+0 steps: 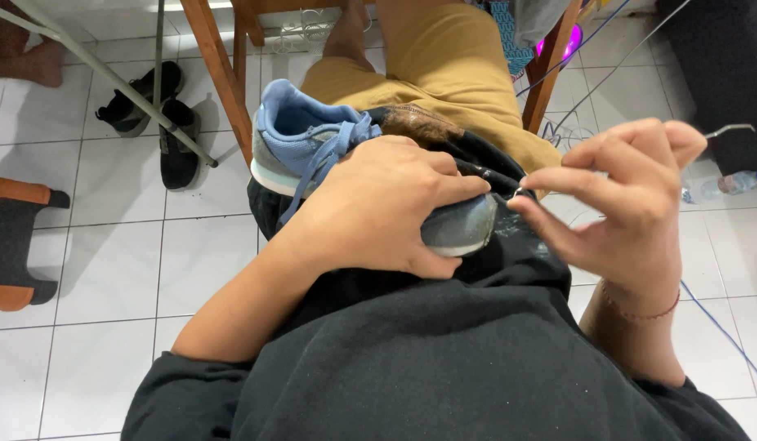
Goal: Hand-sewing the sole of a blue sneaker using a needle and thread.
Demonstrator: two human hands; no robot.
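The blue-grey shoe (329, 155) lies across the person's lap, heel up-left, toe toward the right; the left hand (378, 208) clamps over its toe end; the right hand (631, 196), just beside the toe, pinches a thin curved needle (725, 129); white floor tiles (149, 261) lie below.

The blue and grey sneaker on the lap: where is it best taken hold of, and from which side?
Probably across the midfoot, from above. The sneaker lies on the lap with its toe toward the right hand, and the left hand already presses over laces and upper there. That leaves the toe cap bare. The open heel collar would give a second grip.
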